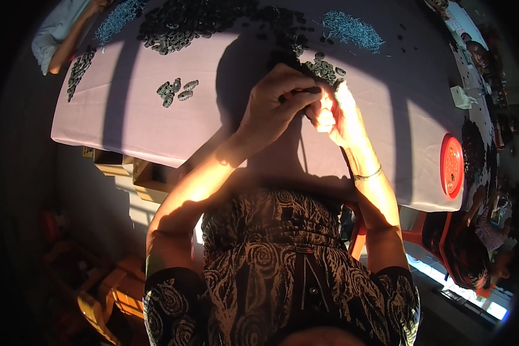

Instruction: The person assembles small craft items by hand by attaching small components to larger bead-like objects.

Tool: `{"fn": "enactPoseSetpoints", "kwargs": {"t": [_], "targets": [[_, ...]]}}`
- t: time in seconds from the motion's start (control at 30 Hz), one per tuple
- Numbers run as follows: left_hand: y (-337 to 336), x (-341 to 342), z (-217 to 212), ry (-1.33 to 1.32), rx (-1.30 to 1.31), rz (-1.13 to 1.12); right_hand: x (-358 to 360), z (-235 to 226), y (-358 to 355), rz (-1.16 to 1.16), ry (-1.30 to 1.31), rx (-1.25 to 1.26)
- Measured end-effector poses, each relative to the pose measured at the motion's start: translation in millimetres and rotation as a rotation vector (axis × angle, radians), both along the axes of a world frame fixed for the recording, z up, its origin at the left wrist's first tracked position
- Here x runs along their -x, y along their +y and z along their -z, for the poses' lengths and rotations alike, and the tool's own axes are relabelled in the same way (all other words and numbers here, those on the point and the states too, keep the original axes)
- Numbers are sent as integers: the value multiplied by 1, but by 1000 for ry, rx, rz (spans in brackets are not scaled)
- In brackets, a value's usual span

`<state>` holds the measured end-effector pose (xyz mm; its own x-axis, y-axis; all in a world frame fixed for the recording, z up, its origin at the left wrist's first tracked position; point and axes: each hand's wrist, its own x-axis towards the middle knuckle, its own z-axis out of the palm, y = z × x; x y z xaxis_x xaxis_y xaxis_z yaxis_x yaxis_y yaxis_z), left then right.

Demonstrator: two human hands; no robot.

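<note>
My left hand (277, 101) is closed, its thumb and forefinger pinching a small black part (310, 91) over the table. Close against it, my right hand (335, 112) is curled in bright sunlight; glare hides whatever its fingers hold. Just beyond my hands lies a small pile of dark ribbed parts (322, 68). A few similar ribbed pieces (176, 90) sit apart on the cloth to the left. At the far side spreads a large heap of black parts (176, 26). Small blue pieces form one pile (352, 30) at the far right and another pile (118, 20) at the far left.
A pinkish cloth covers the table (150, 130). A red round tray (451, 166) rests at its right edge. Another person's arm (69, 46) reaches in at the far left, near a small dark pile (81, 74). Cardboard boxes (114, 163) and a wooden chair (124, 291) stand at lower left.
</note>
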<state>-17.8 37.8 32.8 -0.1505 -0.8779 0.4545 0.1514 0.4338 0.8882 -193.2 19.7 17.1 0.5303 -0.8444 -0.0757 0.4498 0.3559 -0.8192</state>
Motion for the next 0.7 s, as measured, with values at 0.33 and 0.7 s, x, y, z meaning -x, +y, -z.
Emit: {"fn": "enactPoseSetpoints", "kwargs": {"t": [0.33,0.7], "targets": [[17,-111,29,-813,-35,-624,45,-14,-3,395,593,258],[5,-101,17,-674,56,-663,17,-4,7,230,1106,902]]}}
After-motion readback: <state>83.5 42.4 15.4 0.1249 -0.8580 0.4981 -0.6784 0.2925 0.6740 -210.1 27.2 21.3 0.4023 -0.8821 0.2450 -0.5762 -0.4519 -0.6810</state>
